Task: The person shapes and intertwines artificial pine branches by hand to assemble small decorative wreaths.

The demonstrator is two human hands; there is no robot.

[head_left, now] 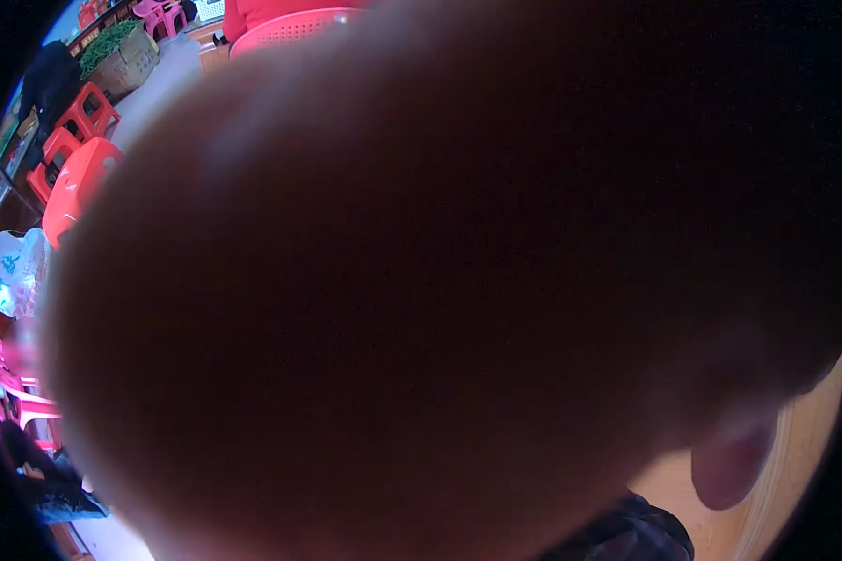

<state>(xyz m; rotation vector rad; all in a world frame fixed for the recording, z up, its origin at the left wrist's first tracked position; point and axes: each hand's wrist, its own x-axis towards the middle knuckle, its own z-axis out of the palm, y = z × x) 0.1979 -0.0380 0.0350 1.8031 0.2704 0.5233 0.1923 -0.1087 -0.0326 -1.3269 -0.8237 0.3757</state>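
A hand, very close to the lens, covers most of the head view as a dark, blurred shape. Whether it is my left hand or my right hand I cannot tell. At its lower right a single fingertip [734,472] hangs downward over a light wooden surface [809,435]. The other fingers are lost in blur and shadow, so anything held is hidden. No second hand can be made out. Below the covering hand, dark shiny cloth [641,533] shows at the bottom edge.
Red plastic stools [89,110] and a red chair [79,182] stand at the left. A printed plastic bag [14,271] is below them, above pink chairs [33,407]. Green vegetables fill a cardboard box [126,65] at upper left. A person in red [267,11] is at the top, by a red perforated chair back [295,30].
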